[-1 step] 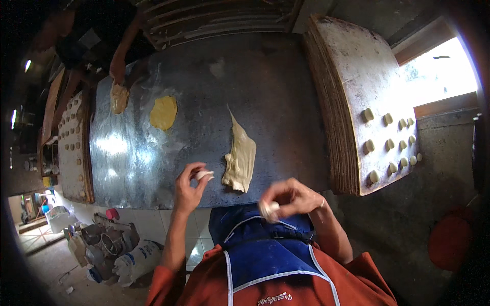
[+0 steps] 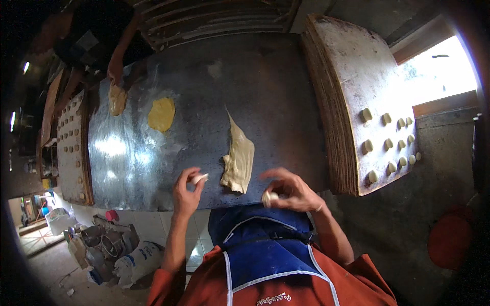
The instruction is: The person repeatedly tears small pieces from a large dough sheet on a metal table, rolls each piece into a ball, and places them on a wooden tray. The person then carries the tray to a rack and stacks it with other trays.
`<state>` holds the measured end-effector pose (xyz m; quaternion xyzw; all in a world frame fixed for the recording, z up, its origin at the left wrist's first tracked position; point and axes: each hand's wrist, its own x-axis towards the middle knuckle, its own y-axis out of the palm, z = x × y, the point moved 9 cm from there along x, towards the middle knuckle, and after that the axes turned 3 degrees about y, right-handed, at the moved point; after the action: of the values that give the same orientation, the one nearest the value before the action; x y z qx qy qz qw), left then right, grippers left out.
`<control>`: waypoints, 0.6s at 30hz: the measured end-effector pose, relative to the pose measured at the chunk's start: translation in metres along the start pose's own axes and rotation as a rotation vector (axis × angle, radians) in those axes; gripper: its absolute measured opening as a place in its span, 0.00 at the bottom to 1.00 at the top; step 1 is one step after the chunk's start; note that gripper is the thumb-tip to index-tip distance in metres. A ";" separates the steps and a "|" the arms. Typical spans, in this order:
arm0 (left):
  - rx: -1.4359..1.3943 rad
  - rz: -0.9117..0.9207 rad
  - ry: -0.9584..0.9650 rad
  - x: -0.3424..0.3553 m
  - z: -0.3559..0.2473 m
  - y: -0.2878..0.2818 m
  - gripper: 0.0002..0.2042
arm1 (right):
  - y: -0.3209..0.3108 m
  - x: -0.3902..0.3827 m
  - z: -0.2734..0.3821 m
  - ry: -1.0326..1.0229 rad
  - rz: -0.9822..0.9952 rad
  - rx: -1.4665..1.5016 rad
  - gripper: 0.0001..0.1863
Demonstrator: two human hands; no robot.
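Note:
My left hand (image 2: 187,193) is closed above the near edge of the table. A small pale dough piece (image 2: 200,178) is pinched between its thumb and fingers. Another pale dough piece (image 2: 270,198) is in my right hand (image 2: 296,193), at the table's near edge in front of the apron. That hand's thumb and lower fingers hold the piece, while its upper fingers stretch out to the left. Between and beyond both hands lies a long, soft cream-coloured dough mass (image 2: 239,158), drawn to a thin point at its far end.
A yellow flattened dough (image 2: 162,115) lies left on the dark metal table (image 2: 194,66). Beyond it, a co-worker's hand touches a brownish dough (image 2: 117,99). At right, stacked boards (image 2: 352,81) carry several dough balls (image 2: 368,146); another board (image 2: 69,168) with pieces stands left.
My right hand's fingers have opened away from its dough piece and reach left. My left hand has shifted slightly left, still pinching its piece.

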<state>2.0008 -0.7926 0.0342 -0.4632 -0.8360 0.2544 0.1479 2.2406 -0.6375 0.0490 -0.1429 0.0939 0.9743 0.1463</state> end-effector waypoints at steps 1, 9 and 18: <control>0.156 -0.033 0.041 -0.021 0.024 -0.002 0.13 | -0.020 -0.013 -0.015 0.078 -0.186 -0.179 0.12; 0.263 -0.403 0.030 0.056 0.053 0.050 0.14 | -0.055 0.054 -0.045 -0.210 -0.723 -1.136 0.20; 0.296 -0.384 0.122 0.047 0.056 0.025 0.12 | -0.075 0.050 -0.041 -0.483 -0.822 -1.186 0.12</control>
<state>1.9667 -0.7580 -0.0262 -0.2837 -0.8519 0.3129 0.3097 2.2280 -0.5636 -0.0154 -0.0037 -0.5410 0.7328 0.4127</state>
